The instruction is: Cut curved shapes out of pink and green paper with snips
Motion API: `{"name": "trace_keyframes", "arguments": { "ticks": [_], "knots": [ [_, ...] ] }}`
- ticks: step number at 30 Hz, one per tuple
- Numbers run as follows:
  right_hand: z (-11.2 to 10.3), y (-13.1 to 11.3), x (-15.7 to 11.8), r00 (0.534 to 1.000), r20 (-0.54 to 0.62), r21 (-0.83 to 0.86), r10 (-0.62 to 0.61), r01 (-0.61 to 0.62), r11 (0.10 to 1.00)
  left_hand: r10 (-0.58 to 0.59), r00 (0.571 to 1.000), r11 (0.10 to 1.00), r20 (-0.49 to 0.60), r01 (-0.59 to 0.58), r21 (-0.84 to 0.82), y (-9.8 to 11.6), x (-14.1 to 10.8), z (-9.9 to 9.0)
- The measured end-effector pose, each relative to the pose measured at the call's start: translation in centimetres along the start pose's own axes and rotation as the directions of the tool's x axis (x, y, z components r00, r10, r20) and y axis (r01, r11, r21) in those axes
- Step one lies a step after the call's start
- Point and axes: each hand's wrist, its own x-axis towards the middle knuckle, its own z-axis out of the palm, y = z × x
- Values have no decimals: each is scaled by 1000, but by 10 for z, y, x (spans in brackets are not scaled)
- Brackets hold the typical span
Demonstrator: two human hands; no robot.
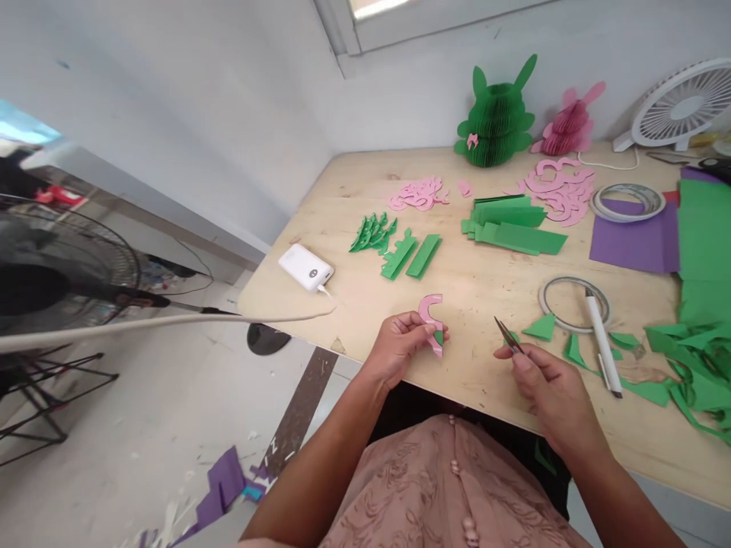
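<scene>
My left hand [404,344] pinches a curved pink paper piece [429,306] near the table's front edge. A small bit of green paper [438,337] shows against it by my fingertips. In my right hand [551,384] are slim dark scissors [505,333], their pointed tip turned up and left; the handles are hidden in the fingers. A green scrap shows beside the blades. Just beyond my left hand lie a folded green strip [424,256], a notched green paper piece [400,256] and a pile of green leaf-like cutouts [372,232].
Pink cutouts [419,194], folded green strips [517,224] and green and pink honeycomb paper figures [496,125] stand or lie farther back. Right: tape rolls [628,203], purple paper [633,247], a white pen [604,346], green scraps [694,365], a fan [682,106]. Left: a cabled power bank [305,266].
</scene>
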Motion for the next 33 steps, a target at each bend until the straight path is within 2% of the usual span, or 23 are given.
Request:
{"name": "trace_keyframes", "arguments": {
  "ticks": [3,6,12,17,22,26,33],
  "knots": [
    [7,-5,0,996,-70,12,55,-54,998,6,1000,1000,27,-5,-13,0,-1,-2],
    [19,-14,1,993,-108,-5,50,-51,999,19,998,999,59,-17,-38,-1,-3,-3],
    [56,-36,6,993,-106,-39,46,-50,998,59,988,994,145,-45,-100,-5,-10,-10],
    [78,-42,5,994,-88,61,70,-65,996,72,984,992,162,-54,-115,-7,-16,-14],
    [85,-44,1,993,-111,91,31,-21,996,80,978,988,191,-53,-145,-9,-22,-14],
    [87,-47,-4,986,-159,100,50,-34,994,89,975,986,202,-58,-155,-10,-27,-14],
    [86,-48,-12,977,-206,100,49,-29,995,116,949,989,295,-82,-126,-6,-31,-18]
  ]
}}
